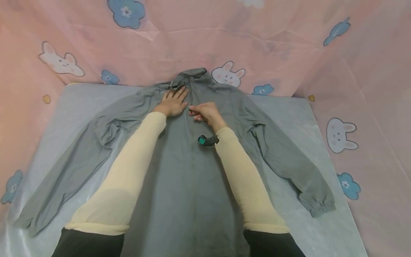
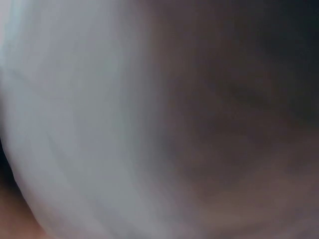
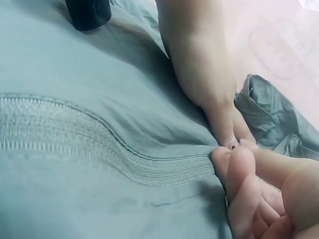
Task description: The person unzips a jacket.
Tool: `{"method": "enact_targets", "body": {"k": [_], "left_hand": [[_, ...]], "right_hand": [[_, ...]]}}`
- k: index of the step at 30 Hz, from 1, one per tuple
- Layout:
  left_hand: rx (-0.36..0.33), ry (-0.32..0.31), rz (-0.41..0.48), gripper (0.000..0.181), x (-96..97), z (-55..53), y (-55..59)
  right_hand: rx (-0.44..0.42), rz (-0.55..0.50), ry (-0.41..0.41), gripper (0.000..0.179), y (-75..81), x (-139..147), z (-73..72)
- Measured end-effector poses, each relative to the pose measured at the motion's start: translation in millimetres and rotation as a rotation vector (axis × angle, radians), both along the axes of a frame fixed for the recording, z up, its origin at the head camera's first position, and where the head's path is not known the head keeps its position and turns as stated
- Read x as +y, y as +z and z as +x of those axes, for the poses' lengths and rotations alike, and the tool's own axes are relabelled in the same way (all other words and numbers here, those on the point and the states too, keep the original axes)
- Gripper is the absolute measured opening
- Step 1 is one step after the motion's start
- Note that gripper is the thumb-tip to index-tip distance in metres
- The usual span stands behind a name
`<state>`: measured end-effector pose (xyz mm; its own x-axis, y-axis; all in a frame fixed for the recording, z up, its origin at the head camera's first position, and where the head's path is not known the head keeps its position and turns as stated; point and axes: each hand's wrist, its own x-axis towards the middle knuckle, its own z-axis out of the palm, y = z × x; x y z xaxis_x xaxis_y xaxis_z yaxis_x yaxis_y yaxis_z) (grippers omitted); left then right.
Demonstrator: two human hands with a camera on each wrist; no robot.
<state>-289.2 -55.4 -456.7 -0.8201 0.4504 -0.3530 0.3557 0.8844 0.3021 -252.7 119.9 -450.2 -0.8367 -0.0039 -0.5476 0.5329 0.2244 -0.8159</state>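
Around us hangs a pink cloth [image 1: 282, 53] printed with white rabbits [image 1: 227, 75] and blue flowers [image 1: 126, 13], and in front of us stands a pale surface [image 1: 290, 112]. On it we have a grey-green jacket [image 1: 174, 160] spread out, its collar [image 1: 194, 74] towards the far edge and its body running down towards us. The zipper [image 3: 159, 172] runs along its front, and near the collar end our right hand [image 1: 208, 113] pinches it, thumb and fingertips together and the other fingers curled in. Just beside it, our left hand [image 1: 173, 103] rests flat on the jacket below the collar, fingers stretched out and grasping nothing. The jacket's sleeves [image 1: 282, 157] slant down and outward on both sides, wrinkled, the one on our right ending in a gathered cuff [image 1: 321, 207]. Our forearms wear cream sleeve covers [image 1: 128, 167] over black sleeves [image 1: 91, 242]. A black device [image 1: 208, 141] with a green patch sits at our right wrist. From the left wrist we get only blurred grey and dark brown.
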Motion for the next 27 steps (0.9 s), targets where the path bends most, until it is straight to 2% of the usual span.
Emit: {"method": "enact_targets", "body": {"k": [10,16,27], "left_hand": [[-0.008,0.004,0.000,0.062,-0.9,2.9,5.0],[-0.009,0.000,0.000,0.062,1.9,1.7,6.7],[-0.006,0.008,0.017,0.062,1.5,2.0,3.9]], "right_hand": [[0.024,0.033,0.013,0.025,0.4,-3.2,0.8],[0.042,0.079,0.075,0.026,2.5,1.0,8.6],[0.040,0.075,0.136,0.026,0.4,6.1,24.4]]}}
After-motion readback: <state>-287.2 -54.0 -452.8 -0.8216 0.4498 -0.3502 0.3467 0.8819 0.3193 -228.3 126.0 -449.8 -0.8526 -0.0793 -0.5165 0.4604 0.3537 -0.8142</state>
